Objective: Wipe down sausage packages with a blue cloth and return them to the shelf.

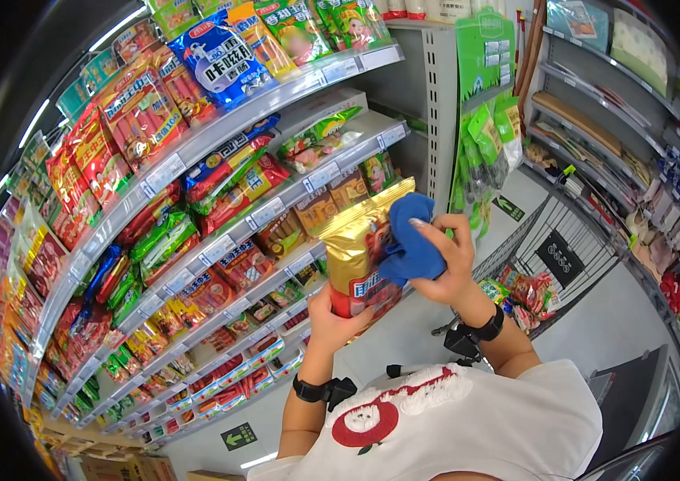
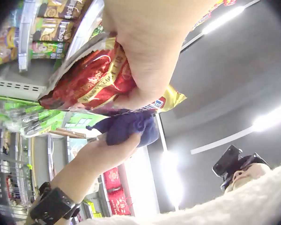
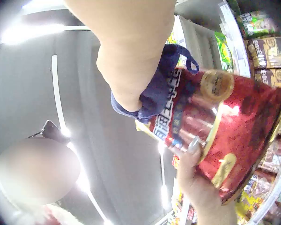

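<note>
Left hand (image 1: 332, 325) curled about the packet's lower edge; right hand (image 1: 447, 260) closed on a bunched blue cloth (image 1: 414, 244) against its face. Apparently wiping: advisable to keep the grip firm and strokes light, sparing the seal. Packet (image 1: 351, 260) held aloft before the shelves (image 1: 292, 90): glossy, gold-topped, red-bodied, white-lettered.
</note>
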The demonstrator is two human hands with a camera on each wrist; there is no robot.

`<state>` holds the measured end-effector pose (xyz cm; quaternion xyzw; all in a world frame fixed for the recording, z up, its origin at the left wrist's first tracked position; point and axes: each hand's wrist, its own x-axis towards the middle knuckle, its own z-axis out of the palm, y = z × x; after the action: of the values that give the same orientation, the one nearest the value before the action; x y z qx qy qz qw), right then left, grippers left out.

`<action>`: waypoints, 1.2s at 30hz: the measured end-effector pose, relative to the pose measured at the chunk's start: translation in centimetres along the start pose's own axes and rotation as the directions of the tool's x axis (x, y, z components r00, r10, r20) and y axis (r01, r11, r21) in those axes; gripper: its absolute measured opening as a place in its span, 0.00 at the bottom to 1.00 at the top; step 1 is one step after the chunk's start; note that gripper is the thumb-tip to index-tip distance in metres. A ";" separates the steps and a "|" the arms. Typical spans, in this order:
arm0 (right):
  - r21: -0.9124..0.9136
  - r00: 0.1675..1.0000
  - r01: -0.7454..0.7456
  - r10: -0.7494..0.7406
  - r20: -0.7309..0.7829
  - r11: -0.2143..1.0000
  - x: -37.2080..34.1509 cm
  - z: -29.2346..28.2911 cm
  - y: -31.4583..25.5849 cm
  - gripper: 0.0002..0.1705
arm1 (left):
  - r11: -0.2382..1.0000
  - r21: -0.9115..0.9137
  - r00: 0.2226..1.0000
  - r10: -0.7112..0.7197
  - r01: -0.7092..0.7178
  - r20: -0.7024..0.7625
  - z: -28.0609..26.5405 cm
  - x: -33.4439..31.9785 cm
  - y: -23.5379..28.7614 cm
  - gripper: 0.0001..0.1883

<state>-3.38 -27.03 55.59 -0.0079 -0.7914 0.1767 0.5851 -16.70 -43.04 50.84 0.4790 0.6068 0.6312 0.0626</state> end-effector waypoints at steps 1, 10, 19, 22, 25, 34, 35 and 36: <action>0.040 0.999 -0.029 0.030 -0.035 0.999 -0.1 0.2 0.5 0.38 | 0.996 0.074 0.999 0.045 -0.045 0.000 -0.5 0.2 0.3 0.25; 0.433 0.953 -0.297 0.239 0.185 0.851 -2.2 1.5 3.2 0.29 | 0.987 -0.158 0.999 -0.045 0.042 -0.019 -1.5 0.1 0.2 0.25; 0.381 0.838 -0.363 0.120 0.532 0.850 -3.0 1.6 4.3 0.29 | 0.909 -0.395 0.991 -0.129 0.131 0.032 -2.7 -0.1 -1.7 0.33; 0.398 0.917 -0.301 0.148 0.370 0.867 -2.0 1.7 4.7 0.29 | 0.879 -0.438 0.982 -0.172 0.191 0.082 -2.0 0.0 -2.2 0.29; 0.514 0.915 -0.382 0.394 0.090 0.768 -1.6 2.5 4.6 0.30 | 0.917 -0.343 0.967 -0.134 0.204 0.217 -1.5 0.7 -2.0 0.28; 0.320 0.860 -0.348 0.164 0.484 0.881 -2.4 1.4 5.3 0.30 | 0.800 -0.578 0.974 -0.223 0.158 -0.042 -0.4 1.7 -2.1 0.33; 0.348 0.827 -0.390 0.158 0.539 0.853 -3.0 1.4 5.6 0.28 | 0.754 -0.641 0.970 -0.235 0.141 -0.063 -0.6 1.7 -2.5 0.34; 0.372 0.789 -0.435 0.149 0.596 0.820 -3.8 1.2 6.0 0.27 | 0.726 -0.673 0.965 -0.253 0.145 -0.065 -0.9 1.7 -2.9 0.35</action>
<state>-4.45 -22.58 50.07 0.0643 -0.8404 0.4576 0.2832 -19.72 -41.79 49.53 0.3077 0.3944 0.8293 0.2493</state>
